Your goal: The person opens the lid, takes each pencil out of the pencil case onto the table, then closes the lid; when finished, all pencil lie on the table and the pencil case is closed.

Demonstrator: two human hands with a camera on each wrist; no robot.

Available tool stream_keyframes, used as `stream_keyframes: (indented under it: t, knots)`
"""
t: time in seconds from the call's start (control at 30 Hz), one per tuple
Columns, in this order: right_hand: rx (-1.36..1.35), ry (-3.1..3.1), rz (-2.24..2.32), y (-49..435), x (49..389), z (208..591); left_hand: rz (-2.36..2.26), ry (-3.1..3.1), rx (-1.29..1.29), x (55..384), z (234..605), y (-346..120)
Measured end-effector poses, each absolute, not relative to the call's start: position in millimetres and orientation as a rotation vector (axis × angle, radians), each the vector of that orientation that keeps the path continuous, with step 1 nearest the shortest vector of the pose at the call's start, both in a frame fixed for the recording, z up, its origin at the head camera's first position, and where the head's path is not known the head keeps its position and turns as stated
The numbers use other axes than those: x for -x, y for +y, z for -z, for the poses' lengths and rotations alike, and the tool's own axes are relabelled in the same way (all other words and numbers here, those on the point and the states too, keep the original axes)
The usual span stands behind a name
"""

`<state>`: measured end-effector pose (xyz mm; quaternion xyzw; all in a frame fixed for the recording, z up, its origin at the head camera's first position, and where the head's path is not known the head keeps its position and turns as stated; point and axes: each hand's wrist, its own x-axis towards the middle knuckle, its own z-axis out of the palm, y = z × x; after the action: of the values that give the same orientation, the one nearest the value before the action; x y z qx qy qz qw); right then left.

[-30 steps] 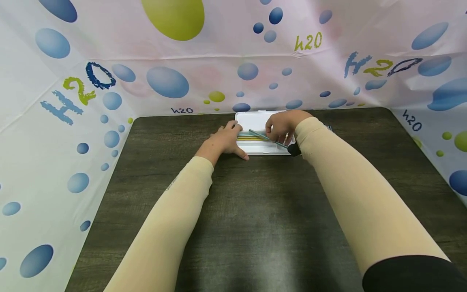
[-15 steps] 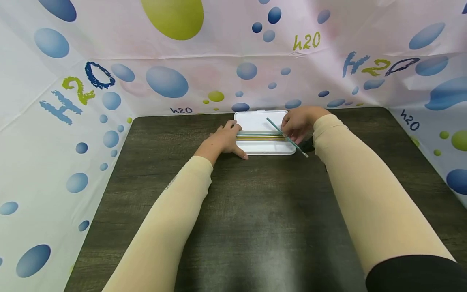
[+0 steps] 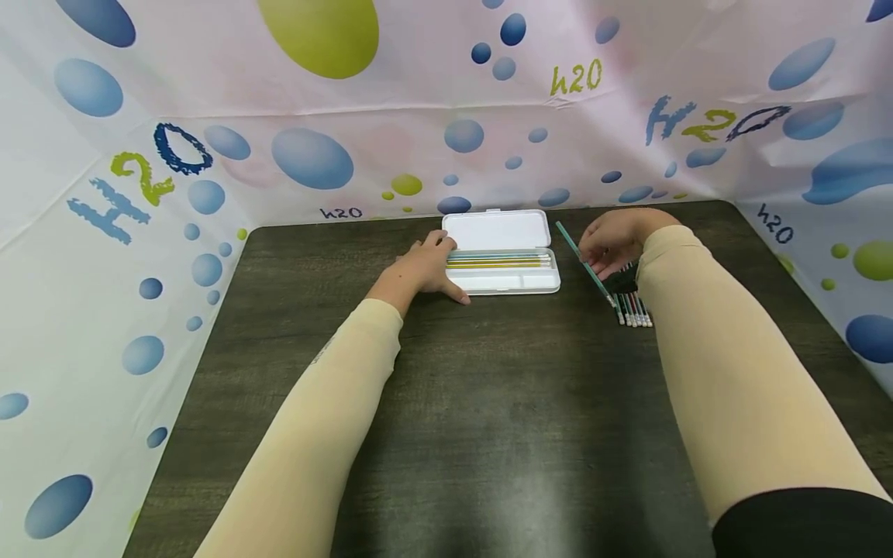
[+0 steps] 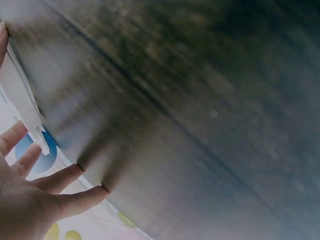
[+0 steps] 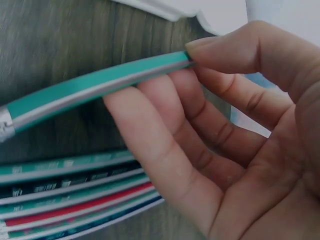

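Observation:
My right hand [image 3: 617, 236] pinches a green pencil [image 3: 584, 263] between thumb and fingers, holding it at a slant to the right of the white pencil case. In the right wrist view the green pencil [image 5: 95, 82] shows a silver band at its left end. Below it lies a row of several pencils [image 5: 75, 187] in green, black, red and blue. The white pencil case [image 3: 484, 282] lies with its lid [image 3: 495, 229] folded back, and a few yellow and teal pencils [image 3: 498, 262] are inside. My left hand [image 3: 422, 267] rests at the case's left end, fingers spread.
A dark wood-grain table [image 3: 474, 403] carries everything. Behind it hangs a white sheet [image 3: 398, 155] printed with blue and green dots, close beyond the case. The row of pencils lies partly under my right forearm [image 3: 725, 356].
My right hand has carried the green pencil from over the case to the right, beside the row of pencils. That row has come into sight. My left hand has stayed at the case.

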<state>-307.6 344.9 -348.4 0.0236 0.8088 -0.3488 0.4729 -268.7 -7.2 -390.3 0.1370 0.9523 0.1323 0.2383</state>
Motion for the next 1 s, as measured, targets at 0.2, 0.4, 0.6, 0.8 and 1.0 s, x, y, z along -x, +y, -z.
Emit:
stream_keyframes:
  t: [0.2, 0.4, 0.6, 0.8, 1.0]
  knots:
    - [-0.115, 1.965, 0.907, 365.6, 303.7, 355.7, -0.373, 2.611, -0.364, 268.0, 390.7, -8.3]
    - [-0.167, 1.958, 0.911, 384.0, 298.0, 358.5, -0.381, 2.606, -0.372, 268.2, 392.2, -8.8]
    - [-0.254, 1.953, 0.908, 395.6, 295.7, 358.1, -0.375, 2.612, -0.37, 268.6, 393.6, -10.1]
    - [-0.261, 1.985, 0.835, 404.7, 291.0, 356.0, -0.374, 2.614, -0.371, 267.8, 394.4, -9.8]
    - [-0.306, 2.112, 0.778, 407.4, 279.7, 352.1, -0.37, 2.615, -0.374, 267.2, 393.5, -8.8]
